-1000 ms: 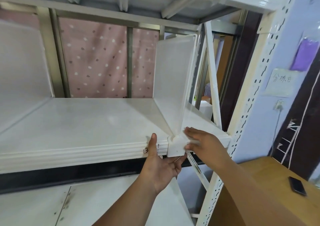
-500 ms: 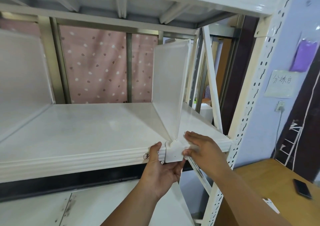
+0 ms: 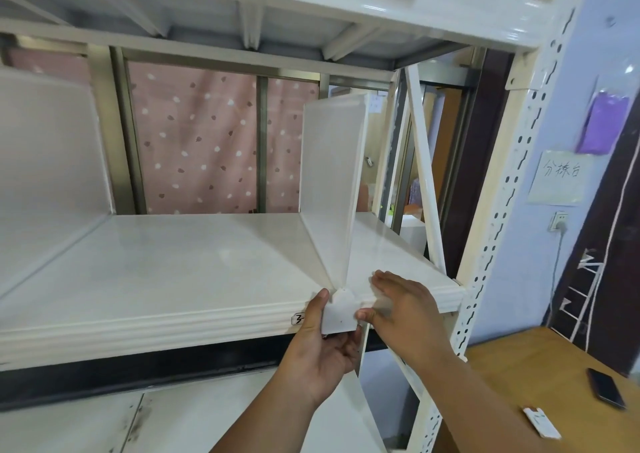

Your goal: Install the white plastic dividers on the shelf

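Since 0.5 s ago the hands have barely shifted; the view has tipped up a little, and a small white card (image 3: 542, 422) now shows on the bench (image 3: 519, 376) near the phone (image 3: 606, 387). The divider (image 3: 330, 189) stands upright on the shelf (image 3: 156, 279), toward its right end, its front clip (image 3: 340, 314) hooked over the shelf's front lip. The left hand (image 3: 320, 352) cups the clip from below, thumb up its left side. The right hand (image 3: 403, 308) lies flat, fingers (image 3: 379, 277) together on the shelf edge, thumb touching the clip. A 2nd divider (image 3: 45, 147) stands at far left.
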Available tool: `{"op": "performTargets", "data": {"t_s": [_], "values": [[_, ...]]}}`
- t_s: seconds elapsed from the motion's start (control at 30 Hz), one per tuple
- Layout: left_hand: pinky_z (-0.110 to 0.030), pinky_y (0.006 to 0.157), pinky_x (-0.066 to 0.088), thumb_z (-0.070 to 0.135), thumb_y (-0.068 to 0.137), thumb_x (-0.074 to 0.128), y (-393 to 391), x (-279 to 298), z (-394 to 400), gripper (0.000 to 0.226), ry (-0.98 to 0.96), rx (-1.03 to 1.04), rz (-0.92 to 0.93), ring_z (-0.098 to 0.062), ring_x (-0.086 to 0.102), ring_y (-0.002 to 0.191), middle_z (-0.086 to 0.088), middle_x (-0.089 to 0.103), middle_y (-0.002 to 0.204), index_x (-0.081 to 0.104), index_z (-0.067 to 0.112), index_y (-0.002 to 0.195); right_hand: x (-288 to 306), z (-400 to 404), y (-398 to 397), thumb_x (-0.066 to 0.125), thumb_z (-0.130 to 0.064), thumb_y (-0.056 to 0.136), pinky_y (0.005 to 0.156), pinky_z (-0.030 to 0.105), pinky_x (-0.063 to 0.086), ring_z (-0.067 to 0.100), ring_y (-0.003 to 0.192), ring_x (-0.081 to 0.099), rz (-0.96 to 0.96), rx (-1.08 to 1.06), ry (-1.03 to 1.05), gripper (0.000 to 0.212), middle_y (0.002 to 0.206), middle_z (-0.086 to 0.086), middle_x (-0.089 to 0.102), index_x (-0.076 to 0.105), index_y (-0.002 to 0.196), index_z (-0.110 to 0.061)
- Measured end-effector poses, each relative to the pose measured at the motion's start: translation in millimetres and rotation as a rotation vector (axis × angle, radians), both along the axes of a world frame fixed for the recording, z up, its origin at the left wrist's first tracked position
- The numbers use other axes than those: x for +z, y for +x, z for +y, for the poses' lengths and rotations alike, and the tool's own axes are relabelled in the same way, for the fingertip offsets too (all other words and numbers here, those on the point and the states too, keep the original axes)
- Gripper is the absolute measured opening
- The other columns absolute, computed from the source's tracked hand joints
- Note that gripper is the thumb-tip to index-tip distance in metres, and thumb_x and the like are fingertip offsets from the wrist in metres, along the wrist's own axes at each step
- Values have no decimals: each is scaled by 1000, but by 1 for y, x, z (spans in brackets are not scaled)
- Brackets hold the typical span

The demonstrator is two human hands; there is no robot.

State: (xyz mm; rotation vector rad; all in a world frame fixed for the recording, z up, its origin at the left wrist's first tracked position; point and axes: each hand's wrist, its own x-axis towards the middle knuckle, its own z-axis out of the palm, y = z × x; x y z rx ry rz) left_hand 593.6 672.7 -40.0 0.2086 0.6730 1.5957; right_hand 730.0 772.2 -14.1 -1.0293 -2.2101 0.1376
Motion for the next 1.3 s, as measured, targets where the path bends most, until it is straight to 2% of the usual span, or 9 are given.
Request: {"op": "performTargets", "data": {"t_s": [0.2,0.3,0.47,0.6,0.77,0.87,1.03,1.13,1.3], "values": [[-33,59,56,58,59,90,-8,-2,-5,75,16,1,-101,-32,69,77,-19,78,98,78,9,114,-2,-1,-2,73,-62,74,114,31,24,13,133,49,-42,-24,49,74,143,-8,58,61,135,-23],[-32,73,51,65,57,91,-9,-2,-8,84,26,25,-191,-32,63,82,-19,73,114,78,7,116,-1,-2,-5,65,-69,74,114,34,26,13,129,52,-98,-39,84,74,139,-9,60,60,132,-24],[-30,85,47,54,53,97,-13,1,-13,68,56,21,-257,-32,63,87,-19,74,114,85,0,94,4,-5,-8,57,-78,68,101,33,38,19,108,60,-133,-78,122,75,121,-10,65,63,121,-24],[-37,80,58,42,62,96,-15,8,-21,63,42,42,-246,-35,66,102,-19,77,121,78,3,108,4,-11,-11,57,-83,62,77,28,37,21,90,55,-88,-131,150,74,104,-11,67,64,108,-24],[-37,97,55,33,70,94,-14,14,-26,71,17,90,-223,-35,62,107,-20,75,124,71,5,132,4,-18,-13,60,-81,61,76,30,40,20,90,55,-43,-158,177,73,101,-10,67,64,105,-23],[-41,109,54,28,75,92,-17,11,-32,72,5,109,-137,-38,67,105,-26,76,127,69,-2,136,-2,-21,-15,63,-75,68,100,41,41,22,108,57,-32,-119,135,73,113,-3,67,63,113,-18],[-46,90,64,20,85,88,-50,3,-69,54,-106,143,60,-46,77,107,-37,78,105,66,-6,127,-19,-34,-24,71,-48,86,123,47,5,29,149,21,14,-126,-35,78,155,11,40,44,145,-7],[-45,85,65,20,91,83,-84,2,-108,51,-162,181,134,-44,79,104,-34,79,106,64,-9,129,-18,-54,-34,72,-33,88,123,48,11,29,152,12,106,-146,-74,71,157,15,37,44,145,-1],[-45,89,63,31,95,78,-141,16,-183,52,-275,195,325,-43,75,112,-30,78,119,67,-11,124,-11,-98,-59,77,-13,82,110,53,36,43,130,45,293,-211,-69,43,131,28,59,64,118,6]]}}
